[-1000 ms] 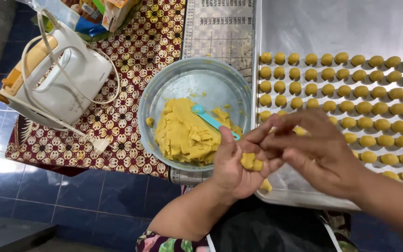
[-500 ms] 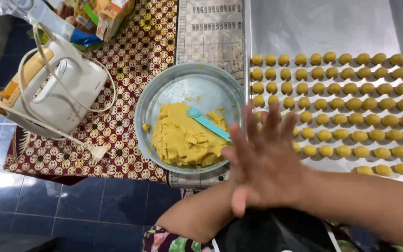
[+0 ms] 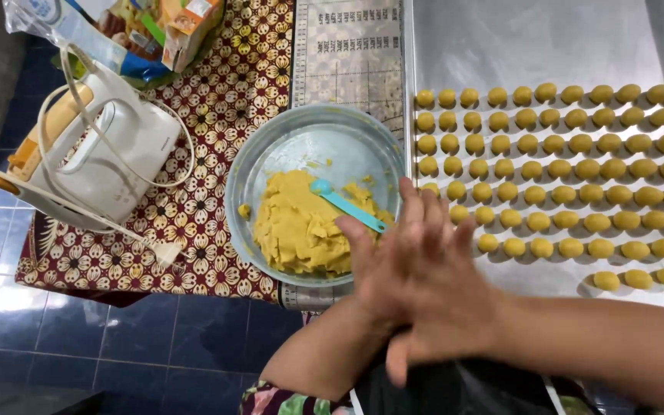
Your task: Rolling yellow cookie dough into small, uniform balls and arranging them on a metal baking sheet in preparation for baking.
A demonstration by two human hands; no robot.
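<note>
1. Nearest: right hand [image 3: 432, 284] laid flat over left hand [image 3: 397, 338], palms pressed together, fingers stretched out. Flat palm-on-palm posture fits rolling a bit of dough between them. Whether anything is in the grip: cannot tell, contact zone hidden by the upper hand. Neither hand curled around anything visible.
2. Hands sit over the near edge of the baking tray [image 3: 547, 46], at its near-left corner, just beside the bowl; short reach to both.
3. Metal bowl [image 3: 267, 165] just left of the tray, touching or nearly touching its left rim. Yellow dough mass [image 3: 297, 227] heaped on the near side of the bowl, far side scraped bare.
4. Teal scoop [image 3: 343, 204] lies on the dough, handle pointing toward the hands, likely parked for a quick pickup.
5. Dough balls [image 3: 555, 196] in even rows across the tray, kept apart from one another; far rows full, nearest row short, empty metal at the tray's near edge next to the hands.
6. Patterned cloth [image 3: 217, 253] under the bowl, covering the tabletop; ruled mat [image 3: 347, 46] at the far side, partly under the bowl.
7. White hand mixer [image 3: 109, 154] on its side at the cloth's left edge, cord looped over it, well apart from the hands.
8. Far-left corner: packets and cartons [image 3: 147, 31], out of the work zone.
</note>
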